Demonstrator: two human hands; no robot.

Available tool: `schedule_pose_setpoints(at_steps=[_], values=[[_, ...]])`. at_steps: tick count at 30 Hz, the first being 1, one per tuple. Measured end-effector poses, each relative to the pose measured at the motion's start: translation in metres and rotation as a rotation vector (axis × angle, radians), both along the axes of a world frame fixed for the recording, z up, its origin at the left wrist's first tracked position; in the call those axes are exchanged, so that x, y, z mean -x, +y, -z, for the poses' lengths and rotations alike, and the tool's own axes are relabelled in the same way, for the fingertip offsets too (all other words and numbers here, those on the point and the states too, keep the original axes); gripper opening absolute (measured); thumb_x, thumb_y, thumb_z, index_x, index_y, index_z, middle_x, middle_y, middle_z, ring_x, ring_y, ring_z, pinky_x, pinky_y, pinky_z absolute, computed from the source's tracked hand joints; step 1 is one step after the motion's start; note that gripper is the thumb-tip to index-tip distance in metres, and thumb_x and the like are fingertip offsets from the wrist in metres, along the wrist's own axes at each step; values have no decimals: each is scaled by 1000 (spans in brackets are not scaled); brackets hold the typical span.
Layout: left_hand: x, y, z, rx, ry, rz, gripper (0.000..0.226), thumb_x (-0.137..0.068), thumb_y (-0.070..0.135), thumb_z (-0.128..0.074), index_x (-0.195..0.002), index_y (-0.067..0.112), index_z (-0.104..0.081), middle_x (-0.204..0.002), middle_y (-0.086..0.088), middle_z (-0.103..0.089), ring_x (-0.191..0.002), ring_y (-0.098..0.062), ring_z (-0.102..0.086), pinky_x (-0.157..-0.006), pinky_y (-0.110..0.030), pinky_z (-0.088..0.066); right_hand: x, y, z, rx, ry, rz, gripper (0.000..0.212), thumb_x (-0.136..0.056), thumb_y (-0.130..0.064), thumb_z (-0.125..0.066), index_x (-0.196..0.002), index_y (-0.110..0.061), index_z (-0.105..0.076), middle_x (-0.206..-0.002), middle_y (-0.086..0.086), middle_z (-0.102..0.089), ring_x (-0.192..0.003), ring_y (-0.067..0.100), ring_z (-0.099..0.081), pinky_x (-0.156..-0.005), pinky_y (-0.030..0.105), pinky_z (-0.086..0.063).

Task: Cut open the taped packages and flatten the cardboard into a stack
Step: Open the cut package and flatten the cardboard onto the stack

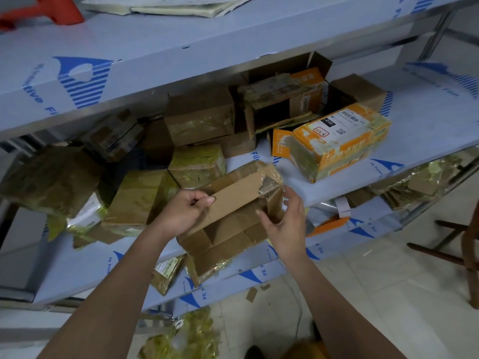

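The opened cardboard box (233, 216) sits at the front edge of the middle shelf (85, 263), flaps spread, clear tape crumpled at its far right corner, and both hands are on it. The left hand (181, 213) grips the long upright flap from the left, thumb on the near face and fingers (201, 195) curled over the top edge, clamped on the cardboard. The right hand (287, 224) comes in from the right side, fingers loosely spread around the taped corner, thumb touching the side panel; it is not clamped, more cupping the corner. Below the box, flattened pieces of cardboard (168, 273) poke out over the shelf edge, one with a printed label. Down on the tiled floor (363, 294) lies a heap of yellowish crumpled tape (186, 338), plus a couple of small cardboard scraps near the shelf edge.

Just left of the box, taped brown packages (137, 200) are piled together, wrapped in yellow-green tape, with more stacked behind them toward the back of the shelf. To the right and a bit further back, an orange and white box (339, 143) lies on its side with one end torn open and a shipping label on top. Behind it, several open brown boxes (285, 99) are jammed under the upper shelf (181, 47). Up top, that upper shelf carries an orange plastic object (51, 9) at far left and a flat whitish stack beside it. At far right stands a dark wooden stool (464, 242).
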State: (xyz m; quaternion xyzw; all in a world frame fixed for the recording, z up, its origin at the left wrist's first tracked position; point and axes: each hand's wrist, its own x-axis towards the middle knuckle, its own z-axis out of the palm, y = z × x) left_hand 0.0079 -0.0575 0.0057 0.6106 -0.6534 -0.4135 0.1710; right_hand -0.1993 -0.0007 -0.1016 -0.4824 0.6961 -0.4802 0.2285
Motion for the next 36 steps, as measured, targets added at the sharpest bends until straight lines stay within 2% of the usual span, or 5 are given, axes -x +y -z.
schedule_pose_setpoints(at_steps=[4, 8, 12, 22, 36], values=[[-4, 0, -1, 18, 2, 20, 30, -99, 27, -55, -89, 3, -69, -78, -6, -57, -75, -17, -53, -65, -21, -40, 17, 4, -14, -46, -58, -69, 59, -87, 10, -49, -141, -14, -46, -96, 1, -62, -85, 19, -63, -65, 9, -43], [-7, -3, -7, 70, 22, 48, 26, -98, 21, -57, -93, -2, -68, -80, -8, -59, -75, -15, -53, -59, -8, -39, 48, 6, -29, -104, -41, -231, 96, -80, 17, -48, -151, -41, -20, -76, 7, -59, -65, 24, -57, -58, 40, -50], [-5, -4, -14, 54, 6, 62, 16, -98, 20, -57, -92, 15, -71, -87, 1, -68, -77, -6, -57, -64, -8, -40, 51, 2, -53, -56, 374, -489, 129, -70, 23, -57, -141, -67, 3, -159, -7, -23, -77, 23, -61, -61, 46, -55], [-21, 20, -2, 882, -603, -183, 30, -81, 25, -76, -105, 13, -62, -113, -13, -55, -104, -28, -41, -83, -41, -35, 45, -13, -70, -107, 477, -565, 118, -71, 11, -64, -141, -58, 1, -162, -9, -17, -112, 24, -58, -75, 40, -56], [-4, 35, 36, 285, -118, -772, 69, -74, 35, -83, -114, 11, -33, -120, -15, -51, -101, -34, -59, -70, -36, -45, 49, -29, -65, -133, 499, -592, 109, -71, 8, -64, -154, -41, -13, -159, -5, -24, -114, 26, -55, -63, 16, -35]])
